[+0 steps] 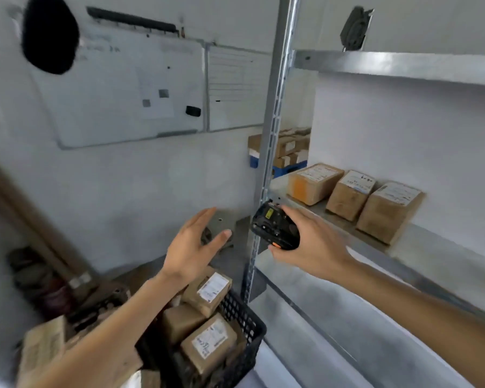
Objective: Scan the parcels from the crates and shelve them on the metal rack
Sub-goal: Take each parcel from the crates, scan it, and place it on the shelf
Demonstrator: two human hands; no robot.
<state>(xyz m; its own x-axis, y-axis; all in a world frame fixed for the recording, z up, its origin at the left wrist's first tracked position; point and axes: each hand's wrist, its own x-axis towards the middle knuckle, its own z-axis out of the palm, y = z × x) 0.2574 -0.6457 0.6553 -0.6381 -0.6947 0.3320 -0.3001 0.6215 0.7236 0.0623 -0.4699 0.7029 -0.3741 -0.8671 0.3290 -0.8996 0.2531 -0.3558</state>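
Overhead, right hand [311, 245] grip grasping black scanner [275, 229], left hand [193, 247] released, parcel [314, 183] labels illegibly blurred.

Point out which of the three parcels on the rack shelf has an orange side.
The leftmost parcel, nearest the rack's upright post. Its front face is orange; the middle parcel and right parcel are plain brown.

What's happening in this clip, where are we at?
A person is shelving parcels. Their right hand grips a black handheld scanner beside the metal rack; their left hand is open and empty above a black crate holding brown parcels. Three labelled boxes already stand in a row on the shelf.
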